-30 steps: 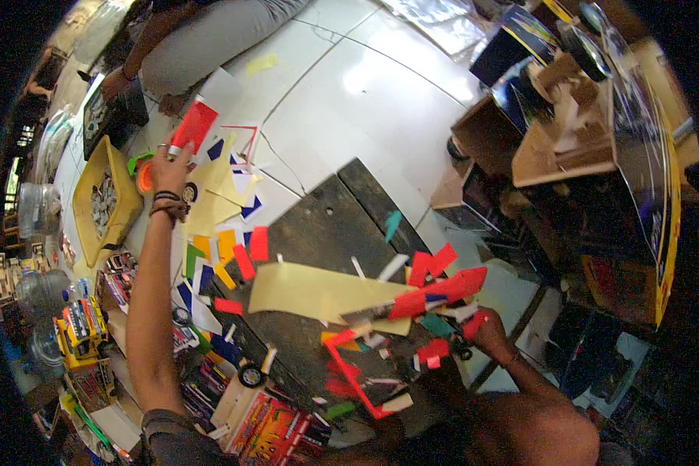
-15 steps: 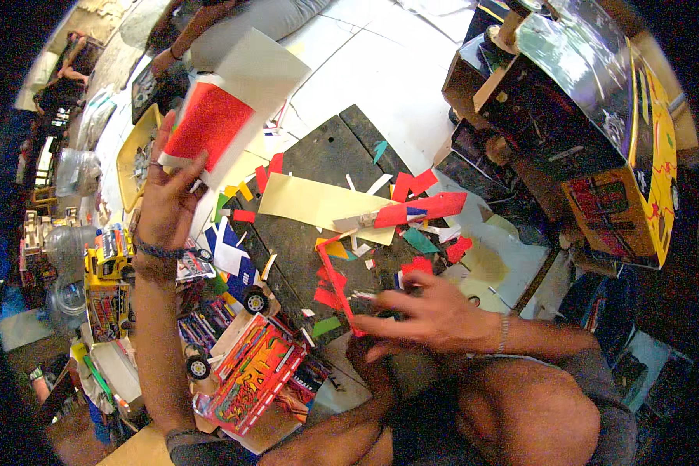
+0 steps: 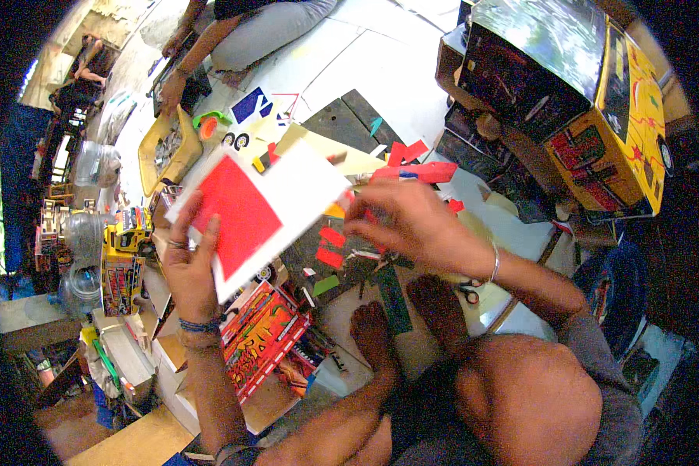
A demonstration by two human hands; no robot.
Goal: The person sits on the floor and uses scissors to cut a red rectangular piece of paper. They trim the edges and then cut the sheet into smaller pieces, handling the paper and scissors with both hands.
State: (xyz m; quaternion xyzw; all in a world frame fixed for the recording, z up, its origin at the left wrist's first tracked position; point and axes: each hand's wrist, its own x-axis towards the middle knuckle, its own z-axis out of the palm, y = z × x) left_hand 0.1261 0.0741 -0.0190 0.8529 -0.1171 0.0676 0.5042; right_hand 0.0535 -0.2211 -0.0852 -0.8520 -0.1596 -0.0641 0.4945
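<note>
My left hand (image 3: 188,268) holds up a white sheet with a large red rectangle (image 3: 245,211) on it, gripping its lower left edge. My right hand (image 3: 408,225) reaches toward the sheet's right edge, fingers bent; I cannot tell whether they touch it. Below the sheet lies a dark board (image 3: 342,124) strewn with red paper scraps (image 3: 415,167) and a pale yellow sheet (image 3: 342,155). My bare feet (image 3: 404,318) rest on the floor beneath my hands.
A large yellow and black painted cardboard model (image 3: 598,109) stands at the right. Colourful printed sheets (image 3: 268,334) lie at lower left, a yellow tray (image 3: 163,151) at upper left. Another person (image 3: 248,31) sits at the top. Scissors (image 3: 466,289) lie near my right wrist.
My left hand has brought the red and white sheet from far out on the left up close in front of me. My right hand has risen from the scraps toward the sheet.
</note>
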